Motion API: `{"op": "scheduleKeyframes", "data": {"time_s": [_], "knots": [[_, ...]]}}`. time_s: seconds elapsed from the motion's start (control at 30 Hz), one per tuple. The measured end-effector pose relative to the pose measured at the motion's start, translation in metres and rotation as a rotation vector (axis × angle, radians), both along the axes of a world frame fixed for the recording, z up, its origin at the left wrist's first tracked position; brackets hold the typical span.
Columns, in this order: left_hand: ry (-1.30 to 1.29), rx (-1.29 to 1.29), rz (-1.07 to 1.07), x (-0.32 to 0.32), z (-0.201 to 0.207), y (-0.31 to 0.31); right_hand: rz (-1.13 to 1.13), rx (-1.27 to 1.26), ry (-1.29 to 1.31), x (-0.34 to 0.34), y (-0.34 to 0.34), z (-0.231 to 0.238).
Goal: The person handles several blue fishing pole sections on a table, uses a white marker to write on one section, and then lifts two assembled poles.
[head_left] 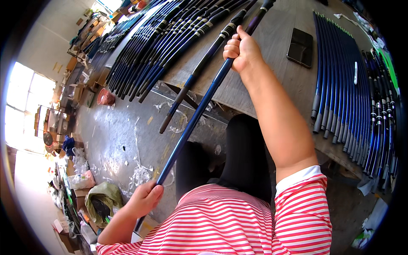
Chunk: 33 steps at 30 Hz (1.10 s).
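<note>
Blue rod (190,128): slanting from over the worktop (280,25) down past its near edge, as I'm watching it being held in both hands
Right hand (244,51): gripping the rod's upper part above the worktop, fingers curling round it and thumb pointing up
Left hand (144,197): closing round the rod's lower part, well out from the worktop's near edge, over the floor side
Ringed rod (200,66): lying apart just left of the held one, its lower end jutting past the worktop's edge
Rod bundle (170,42): spreading across the worktop's left part, the ends overhanging
Phone (300,48): resting dark-screened on the worktop, right of the right hand
Blue row (335,89): lining the worktop's right part, with a white pen (355,73) lying on top
Red bucket (105,97): standing left of the worktop, beyond the bundle's ends
</note>
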<state>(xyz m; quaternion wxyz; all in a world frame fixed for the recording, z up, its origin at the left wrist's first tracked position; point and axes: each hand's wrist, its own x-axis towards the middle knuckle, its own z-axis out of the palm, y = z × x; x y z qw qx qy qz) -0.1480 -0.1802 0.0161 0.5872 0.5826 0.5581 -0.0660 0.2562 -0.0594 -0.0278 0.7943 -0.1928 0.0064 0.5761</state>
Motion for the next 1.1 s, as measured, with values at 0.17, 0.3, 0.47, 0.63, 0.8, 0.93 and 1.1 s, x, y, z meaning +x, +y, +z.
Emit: {"op": "scheduleKeyframes", "data": {"time_s": [0.17,0.3,0.47,0.63,0.8,0.93,1.1], "knots": [[0.417,1.509,-0.427,-0.004,-0.009,-0.002,-0.219,-0.15,0.044,-0.009,0.001,0.003],[0.425,1.583,-0.432,-0.005,-0.007,0.0,-0.263,-0.171,-0.024,-0.005,0.008,-0.008],[0.338,1.408,-0.418,-0.009,-0.006,-0.003,-0.257,-0.206,-0.118,-0.012,0.006,-0.006],[0.285,1.156,-0.348,-0.011,-0.002,-0.005,-0.271,-0.247,-0.132,-0.015,0.005,-0.005],[0.19,0.764,-0.279,-0.012,0.009,-0.002,-0.3,-0.282,-0.155,-0.016,0.005,-0.005],[0.287,0.969,-0.348,-0.011,0.002,-0.007,-0.259,-0.304,-0.191,-0.015,0.006,-0.008],[0.405,1.207,-0.422,-0.007,-0.009,-0.016,-0.227,-0.29,-0.184,-0.011,0.008,-0.012]]}}
